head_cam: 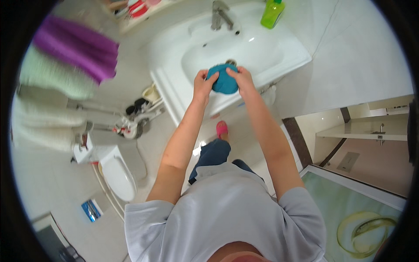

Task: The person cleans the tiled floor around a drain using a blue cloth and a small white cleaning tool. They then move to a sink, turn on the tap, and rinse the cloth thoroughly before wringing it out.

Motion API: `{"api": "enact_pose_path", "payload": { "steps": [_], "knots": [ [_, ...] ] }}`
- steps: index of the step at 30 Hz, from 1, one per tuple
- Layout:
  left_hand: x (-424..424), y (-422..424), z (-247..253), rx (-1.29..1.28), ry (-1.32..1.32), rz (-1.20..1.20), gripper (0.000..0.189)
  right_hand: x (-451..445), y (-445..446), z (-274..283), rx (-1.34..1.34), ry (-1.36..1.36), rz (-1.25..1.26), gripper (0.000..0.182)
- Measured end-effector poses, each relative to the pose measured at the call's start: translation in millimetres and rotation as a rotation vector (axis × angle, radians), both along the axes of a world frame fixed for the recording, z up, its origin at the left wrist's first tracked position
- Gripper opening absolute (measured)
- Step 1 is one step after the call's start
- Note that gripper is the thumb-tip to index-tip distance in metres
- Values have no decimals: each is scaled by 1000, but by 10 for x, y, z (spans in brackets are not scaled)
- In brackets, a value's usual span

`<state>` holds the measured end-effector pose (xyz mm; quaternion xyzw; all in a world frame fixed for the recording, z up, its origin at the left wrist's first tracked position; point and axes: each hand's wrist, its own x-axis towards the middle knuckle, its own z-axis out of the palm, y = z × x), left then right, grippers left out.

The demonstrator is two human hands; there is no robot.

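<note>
A teal folded cloth (224, 82) is held between my two hands above the near side of the white washbasin (268, 57). My left hand (205, 84) grips its left edge, thumb on top. My right hand (241, 78) grips its right edge, its thumb also on top. The fingers beneath the cloth are partly hidden. Just beyond the cloth, the metal drain fitting (231, 62) shows in the bowl. At the back of the basin stands a metal faucet (220, 18).
A green liquid bottle (272, 14) stands on the basin's back right. Purple (78, 49) and pale green towels (55, 73) hang at left, above a white toilet (118, 173). A cream container (151, 93) sits left of the basin; a framed door (353, 183) is at right.
</note>
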<state>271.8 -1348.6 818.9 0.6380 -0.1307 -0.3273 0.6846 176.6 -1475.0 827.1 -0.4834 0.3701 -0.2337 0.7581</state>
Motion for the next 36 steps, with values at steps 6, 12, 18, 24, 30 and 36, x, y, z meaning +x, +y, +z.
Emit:
{"api": "enact_pose_path", "payload": {
  "steps": [6, 12, 18, 24, 30, 36],
  "knots": [
    [365, -830, -309, 29, 280, 74, 28, 345, -878, -298, -569, 401, 21, 43],
    [524, -1248, -435, 109, 451, 2, 25, 887, -1362, 763, -147, 197, 280, 32],
    [538, -1659, -209, 102, 490, 23, 24, 1513, -1971, 950, 157, 3, 414, 25],
    [531, -1888, -186, 73, 506, 73, 23, 1631, -2141, 1081, 244, -80, 512, 22],
    [567, -2161, -201, -31, 424, 202, 17, 1373, -2257, 926, 148, -104, 476, 34],
    [435, -2317, -328, 200, -236, 226, 22, 901, -2141, -733, 714, 415, 111, 47]
  ]
}}
